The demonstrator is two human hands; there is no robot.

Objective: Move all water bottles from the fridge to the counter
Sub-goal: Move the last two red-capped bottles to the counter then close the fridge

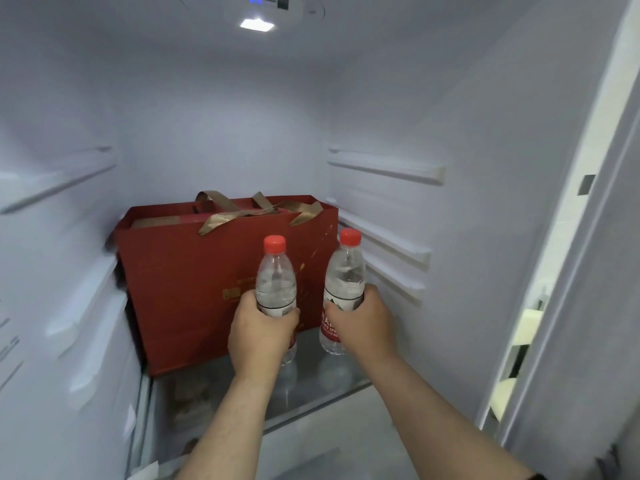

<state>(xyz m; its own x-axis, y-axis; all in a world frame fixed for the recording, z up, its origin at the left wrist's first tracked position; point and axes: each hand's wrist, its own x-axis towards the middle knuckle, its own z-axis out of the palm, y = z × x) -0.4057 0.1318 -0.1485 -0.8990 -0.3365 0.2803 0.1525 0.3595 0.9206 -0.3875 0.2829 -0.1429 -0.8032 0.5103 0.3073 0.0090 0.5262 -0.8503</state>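
Inside the fridge (485, 168), the left hand (259, 336) wraps its fingers (292, 315) around a red-capped water bottle (276, 278); the right hand (363, 323) grips a second bottle (344, 275). Both hold clear water, upright over the glass shelf (311, 386). Just behind stands a red gift bag (194, 271) containing a box.

**Both hands on bottles inside the fridge**

The left hand (261, 332) wraps the left water bottle (276, 278) around its label, and the right hand (362, 322) grips the right water bottle (344, 271) the same way. Both bottles are clear with red caps, stand upright or nearly so, and sit close together over the glass shelf (311, 386). Just behind them stands a red gift bag (194, 282) with gold ribbon handles. The fridge light (257, 24) glows on the ceiling.
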